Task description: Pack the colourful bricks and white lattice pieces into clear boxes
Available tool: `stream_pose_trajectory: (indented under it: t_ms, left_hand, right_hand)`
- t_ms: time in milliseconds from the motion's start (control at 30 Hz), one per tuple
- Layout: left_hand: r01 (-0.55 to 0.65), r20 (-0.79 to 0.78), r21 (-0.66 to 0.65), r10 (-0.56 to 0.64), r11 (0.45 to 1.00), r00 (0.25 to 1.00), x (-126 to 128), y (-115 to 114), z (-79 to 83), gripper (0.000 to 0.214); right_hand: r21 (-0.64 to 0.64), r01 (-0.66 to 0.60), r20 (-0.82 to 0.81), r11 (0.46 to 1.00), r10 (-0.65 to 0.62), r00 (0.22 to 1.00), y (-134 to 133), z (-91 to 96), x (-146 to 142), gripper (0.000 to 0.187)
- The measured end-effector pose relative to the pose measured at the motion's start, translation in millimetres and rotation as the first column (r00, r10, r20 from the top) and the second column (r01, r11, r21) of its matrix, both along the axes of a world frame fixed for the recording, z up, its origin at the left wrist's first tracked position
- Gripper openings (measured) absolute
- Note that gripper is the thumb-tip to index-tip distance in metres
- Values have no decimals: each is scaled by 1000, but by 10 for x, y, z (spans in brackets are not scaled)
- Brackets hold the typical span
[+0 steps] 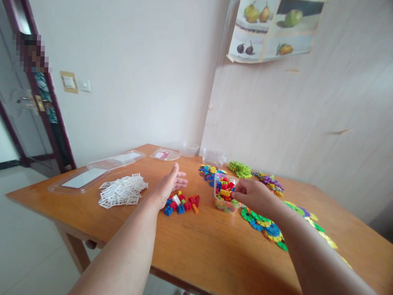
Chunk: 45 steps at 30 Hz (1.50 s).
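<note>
My left hand (pixel 169 185) is open, thumb up and fingers apart, beside a small pile of toy building bricks (pixel 180 208) in red, blue, white, green and orange. To its right stands a clear plastic container (pixel 216 203) holding more coloured bricks (pixel 225 193). Over the container's right side is my right hand (pixel 251 192), its fingers curled together close to the bricks. Whatever those fingers hold, if anything, is hidden. Round notched plastic discs (pixel 272 229) in green, blue and yellow lie under and beside my right forearm.
White lattice pieces (pixel 124 190) are heaped on the wooden table (pixel 193 246), left. Clear lids (pixel 99 170), a round tub (pixel 189 149), green pieces (pixel 239 168), blue-yellow pieces (pixel 211 169) and purple pieces (pixel 271 181) lie farther back. A person (pixel 45 90) is at the door.
</note>
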<state>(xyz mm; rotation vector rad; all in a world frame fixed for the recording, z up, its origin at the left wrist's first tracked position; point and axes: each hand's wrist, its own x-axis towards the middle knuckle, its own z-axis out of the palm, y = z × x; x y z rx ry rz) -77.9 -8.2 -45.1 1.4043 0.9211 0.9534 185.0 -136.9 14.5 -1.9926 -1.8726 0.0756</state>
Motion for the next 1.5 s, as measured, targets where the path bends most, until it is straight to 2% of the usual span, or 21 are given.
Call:
stream_pose_trajectory:
  t_ms: [133,300,433,533,633,767,1000,1067,1167,1333,1400,1500]
  left_hand:
    - [4,3,1,-4,1000,1000,5,-23,11,92]
    - [-4,7,3,4,1000,1000,4,-9,3,92]
    - [24,-20,-19,-25,1000,999,-9,60,-21,93]
    - [38,-26,-24,-39,999,999,-20,94,-29,94]
    - [33,-23,-16,-34,999,999,-21,90,-26,95]
    - [27,-10,-16,-28,999,1000,-13,51,-9,93]
    - [25,22,-20,-24,999,999,-8,-9,27,89]
    - [26,22,-19,-25,999,999,-10,-11,32,89]
    - [29,9,-28,-28,999,1000,-15,4,30,90]
    - [31,6,-39,-31,999,1000,-19,49,2,91]
    - [32,6,-36,-32,999,999,-16,55,-10,91]
    - [23,21,-22,-23,999,1000,-8,33,-11,91]
  right_hand:
    - [-34,-24,-9,999,23,1000,-5,-28,-9,12]
    - [53,-53,-38,997,56,998,2,-36,-113,17]
    - [91,-217,-70,972,223,972,-61,-113,-429,19]
    - [81,-275,11,958,275,961,-129,-237,-751,22]
    - [16,-173,169,985,168,971,-140,-382,-999,22]
    - [-23,-73,302,997,76,950,-58,-516,-1116,27]
    - [-47,-77,350,996,88,932,-47,-543,-1084,25]
    - [-41,-92,339,995,101,935,-102,-489,-1069,22]
    - [32,-89,302,995,75,950,-162,-343,-1000,20]
    - [138,111,206,984,-138,969,-75,-95,-636,25]
    - [124,206,172,971,-225,959,-3,-60,-431,24]
    - [108,256,149,961,-270,951,76,-71,-165,26]
